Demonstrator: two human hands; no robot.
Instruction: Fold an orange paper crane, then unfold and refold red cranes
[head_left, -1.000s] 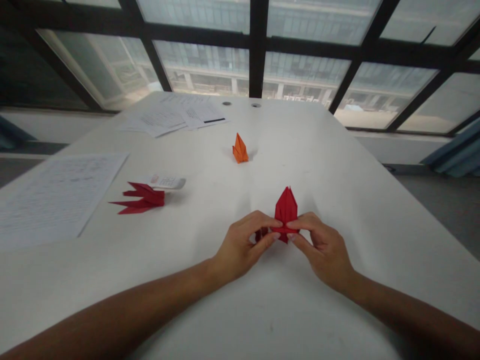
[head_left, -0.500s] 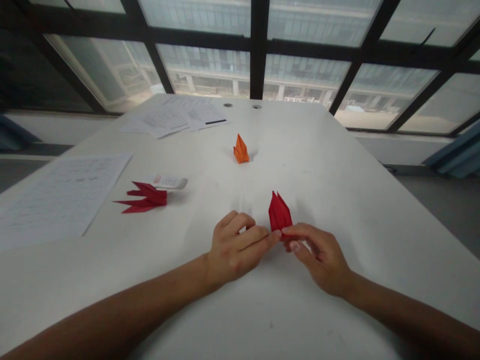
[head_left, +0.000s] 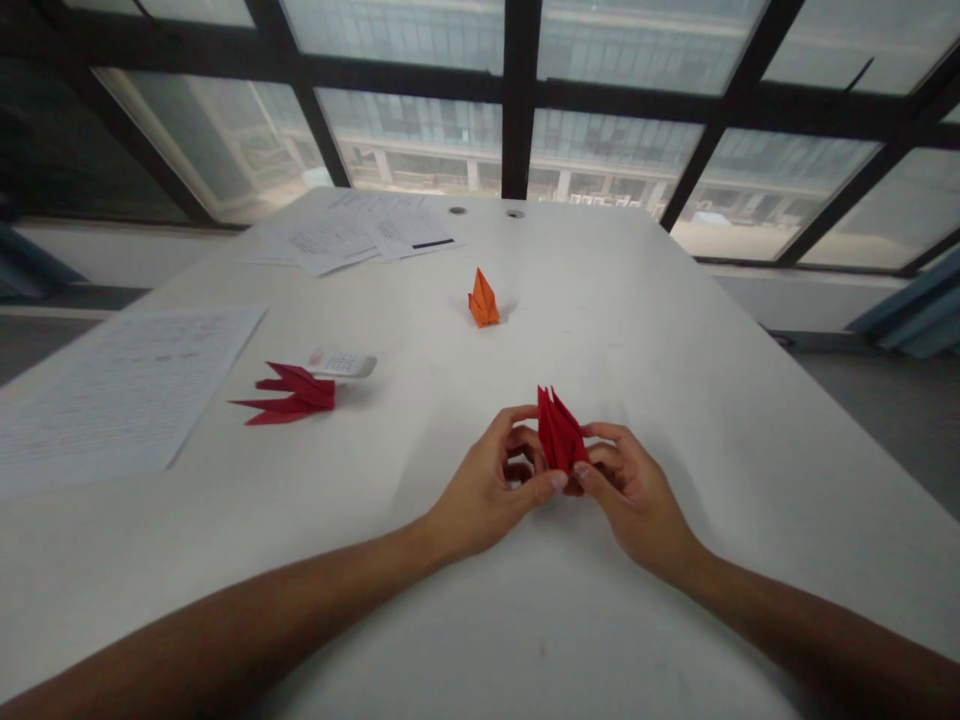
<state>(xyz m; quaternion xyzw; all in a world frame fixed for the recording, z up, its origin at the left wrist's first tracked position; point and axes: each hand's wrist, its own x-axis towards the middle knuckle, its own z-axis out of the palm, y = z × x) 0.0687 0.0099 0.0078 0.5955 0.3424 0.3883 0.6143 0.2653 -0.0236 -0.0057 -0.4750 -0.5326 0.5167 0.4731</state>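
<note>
Between my two hands stands a red folded paper piece (head_left: 559, 432), its points facing up and away from me. My left hand (head_left: 495, 485) grips its left side, with the thumb at the lower front edge and the fingers curled behind. On the right side, my right hand (head_left: 637, 495) pinches it with the thumb in front and the fingertips along the edge. The fingers partly hide its base. Farther off on the white table (head_left: 600, 330) stands a small orange origami figure (head_left: 484, 300). To the left lies another red folded paper piece (head_left: 296, 395) with several long points.
Behind the left red piece lies a small white object with print (head_left: 343, 362), perhaps an eraser. A printed sheet (head_left: 120, 400) covers the left table edge, and more papers (head_left: 352, 235) overlap at the far left. Dark-framed windows (head_left: 516, 120) rise beyond the table.
My left hand has turned from an extended finger at the paper's base to a thumb-and-finger grip on its left side. My right thumb has moved up onto the front, and the folds have spread slightly.
</note>
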